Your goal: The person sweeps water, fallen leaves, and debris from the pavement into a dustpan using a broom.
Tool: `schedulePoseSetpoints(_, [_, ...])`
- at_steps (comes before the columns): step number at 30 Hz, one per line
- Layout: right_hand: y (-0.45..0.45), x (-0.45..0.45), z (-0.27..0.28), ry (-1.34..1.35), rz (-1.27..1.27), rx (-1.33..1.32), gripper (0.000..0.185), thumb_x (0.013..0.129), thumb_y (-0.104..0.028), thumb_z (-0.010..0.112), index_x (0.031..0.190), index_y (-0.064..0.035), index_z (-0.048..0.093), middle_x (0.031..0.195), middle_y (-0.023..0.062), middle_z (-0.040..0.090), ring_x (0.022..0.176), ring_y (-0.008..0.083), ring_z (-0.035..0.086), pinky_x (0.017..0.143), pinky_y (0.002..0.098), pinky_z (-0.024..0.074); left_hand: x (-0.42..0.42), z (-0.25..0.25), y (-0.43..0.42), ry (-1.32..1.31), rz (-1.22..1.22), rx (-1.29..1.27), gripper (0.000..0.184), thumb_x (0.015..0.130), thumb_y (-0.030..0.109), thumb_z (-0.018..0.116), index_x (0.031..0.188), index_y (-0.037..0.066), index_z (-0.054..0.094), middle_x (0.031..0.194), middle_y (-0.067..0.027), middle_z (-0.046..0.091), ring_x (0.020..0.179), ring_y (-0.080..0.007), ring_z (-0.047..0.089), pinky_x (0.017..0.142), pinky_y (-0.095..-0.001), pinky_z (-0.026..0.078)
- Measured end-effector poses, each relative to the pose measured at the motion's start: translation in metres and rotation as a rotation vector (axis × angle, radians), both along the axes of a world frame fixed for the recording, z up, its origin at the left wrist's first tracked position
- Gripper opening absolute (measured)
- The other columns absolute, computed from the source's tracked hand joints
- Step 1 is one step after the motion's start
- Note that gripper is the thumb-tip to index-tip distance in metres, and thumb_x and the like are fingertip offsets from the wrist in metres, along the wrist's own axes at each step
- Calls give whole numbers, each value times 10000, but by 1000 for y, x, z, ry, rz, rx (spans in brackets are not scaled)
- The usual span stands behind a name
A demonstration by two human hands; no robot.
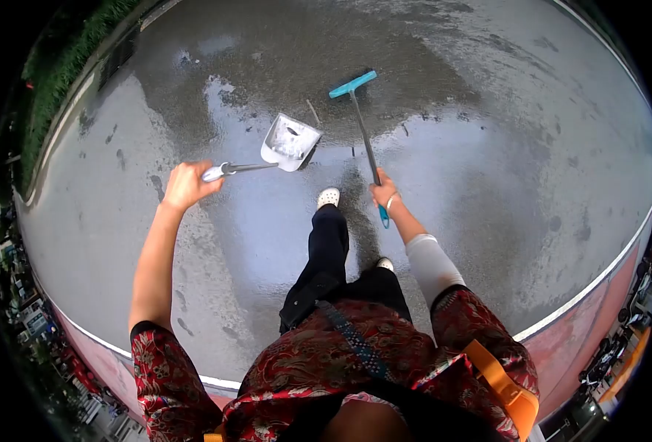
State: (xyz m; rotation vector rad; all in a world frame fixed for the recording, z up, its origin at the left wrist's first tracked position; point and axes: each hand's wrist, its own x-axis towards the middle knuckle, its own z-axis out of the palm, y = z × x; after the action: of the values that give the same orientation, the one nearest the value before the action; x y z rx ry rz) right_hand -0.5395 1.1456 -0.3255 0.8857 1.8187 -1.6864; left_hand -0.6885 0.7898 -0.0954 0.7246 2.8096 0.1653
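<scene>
Head view: I see the left grip [187, 184] clenched round a dustpan's [293, 146] handle, the right grip [385, 190] grasping a squeegee [364, 134] right of the dustpan, above wet ground [421, 77].

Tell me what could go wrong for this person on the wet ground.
The wet ground could be slippery under the pale shoes. The dustpan, held by its handle in the left hand, might tip and spill the dark bit inside.
</scene>
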Motion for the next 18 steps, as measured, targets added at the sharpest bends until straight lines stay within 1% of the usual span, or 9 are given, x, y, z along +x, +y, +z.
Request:
schedulePoseSetpoints(2, [-29,-27,-20,-12,-30,0,629,734,-43,490,1301,-113,228,521,50,442,373,142,431,336,287,373,-35,5,12,-31,-46,20,192,618,246,624,616,72,544,582,-111,561,538,-292,548,522,-368,452])
schedulePoseSetpoints(4, [-59,-37,-48,-132,119,195,635,730,-37,490,1302,-119,228,495,52,444,366,152,439,333,297,372,-69,14,23,-60,-74,22,185,616,244,622,622,74,549,581,-112,560,541,-292,549,523,-367,452])
schedulePoseSetpoints(6, [-79,-29,-61,-175,168,147,635,730,-31,489,1303,-115,229,490,52,447,363,153,441,332,296,370,-96,7,24,-106,-79,13,183,610,251,626,635,81,562,580,-109,561,553,-285,555,530,-365,452])
schedulePoseSetpoints(8, [-88,-17,-48,-208,208,104,635,731,-26,487,1305,-112,230,484,51,449,360,154,443,331,296,367,-118,6,26,-107,-95,22,187,607,254,628,641,82,564,581,-105,564,556,-280,557,534,-363,454])
schedulePoseSetpoints(10, [-64,1,-13,-72,63,-215,631,731,-16,485,1306,-101,238,492,49,451,358,148,435,331,289,363,-131,6,28,-93,-107,46,191,605,257,631,648,82,567,582,-101,567,559,-276,560,539,-360,457])
schedulePoseSetpoints(11, [-55,4,2,-74,65,-205,631,731,-16,485,1306,-101,238,492,49,451,358,148,435,331,289,363,-136,6,27,-101,-101,49,193,602,257,634,662,84,571,582,-97,569,559,-271,561,543,-357,459])
schedulePoseSetpoints(13, [-47,15,22,-87,7,-63,634,723,-3,476,1306,-94,244,500,52,452,358,143,427,334,280,363,-138,3,24,-124,-93,54,197,599,257,636,676,86,575,582,-93,571,558,-267,562,548,-354,462])
schedulePoseSetpoints(16, [-35,-18,12,-81,-95,-28,638,724,-11,472,1310,-101,236,507,55,452,368,139,427,334,274,362,-145,1,23,-94,-120,35,207,595,257,639,705,90,586,579,-93,572,555,-258,566,551,-350,466])
schedulePoseSetpoints(18, [-37,-52,1,-94,-92,3,640,727,-19,472,1313,-100,227,507,58,452,373,144,431,338,278,366,-145,2,23,-118,-108,47,208,594,263,639,713,100,589,584,-96,574,561,-259,569,554,-355,467])
